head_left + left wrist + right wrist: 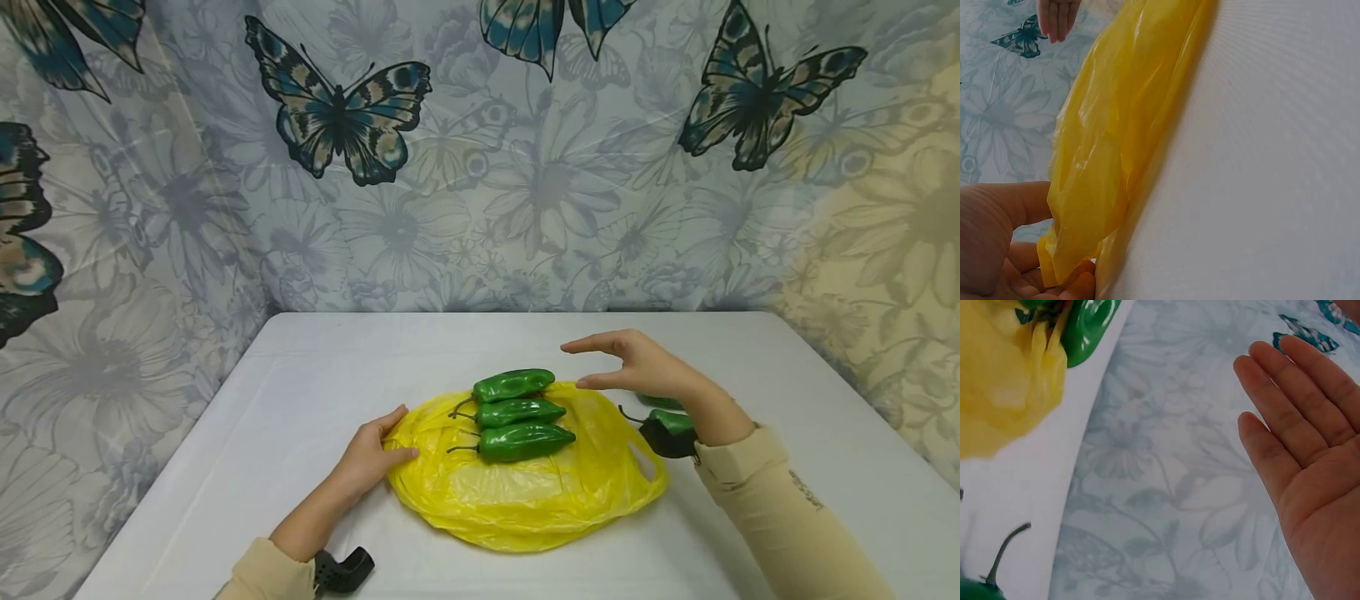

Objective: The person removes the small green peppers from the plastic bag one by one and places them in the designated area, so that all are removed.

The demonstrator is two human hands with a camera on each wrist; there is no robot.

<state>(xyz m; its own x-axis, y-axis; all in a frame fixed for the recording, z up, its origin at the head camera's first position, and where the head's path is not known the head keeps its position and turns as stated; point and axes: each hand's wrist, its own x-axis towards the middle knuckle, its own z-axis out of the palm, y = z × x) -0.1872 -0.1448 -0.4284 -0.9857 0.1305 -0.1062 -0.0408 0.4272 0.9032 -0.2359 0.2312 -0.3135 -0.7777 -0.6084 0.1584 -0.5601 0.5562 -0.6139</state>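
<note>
**Firm and glossy above, thin and limp beneath**

The left edge of the yellow plastic bag [517, 508] is pinched by the left hand [367, 457], with the thumb on the upper side and the fingers [1082, 284] curled in at the edge. Nothing is held by the right hand [641, 367]: its fingers are extended and its thumb is kept well apart, raised beside the far right part of the bag.

The bag is laid nearly flat and creased. It may be judged very light, soft and slippery, easily torn if dug into; it is best gathered by a fold at the edge, or by the handle loop at its right end.

On the bag, three long green peppers [521, 413] are set side by side, their stems pointed left. They are likely light, fairly stiff and smooth-skinned (the highlights suggest a slick surface), so they could be rolled by a careless touch. Each would be best taken across its thick middle, lightly; the thin stems might be snapped if pulled.

At least two more peppers [675, 422] are seen right of the bag, partly hidden by the right wrist and a black wrist mount [666, 440]. All is carried by the white worktop [322, 375], backed by a butterfly-printed hanging [525, 242].
</note>
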